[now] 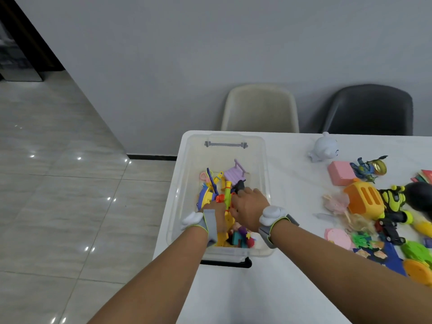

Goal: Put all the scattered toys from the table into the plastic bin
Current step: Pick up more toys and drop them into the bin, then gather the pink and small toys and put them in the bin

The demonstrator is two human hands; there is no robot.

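The clear plastic bin (265, 160) stands on the left end of the white table (292, 183) and holds several toys, among them a purple bench (234, 174) and a green and orange tube toy (226, 195). Both hands are down inside the bin. My left hand (216, 217) lies palm down among the yellow toys near the bin's left side, its fingers hidden. My right hand (249, 208) is beside it, fingers curled onto a black toy (239, 185). Scattered toys lie on the table to the right: an orange toaster (364, 198), a pink block (340, 175), a white figure (325, 147).
Further right lie a yellow-green car (395, 198), a doll (339, 204), a pink plate (337, 238) and other small toys. A beige chair (260, 108) and a black chair (368, 109) stand behind the table. Tiled floor lies to the left of the table's edge.
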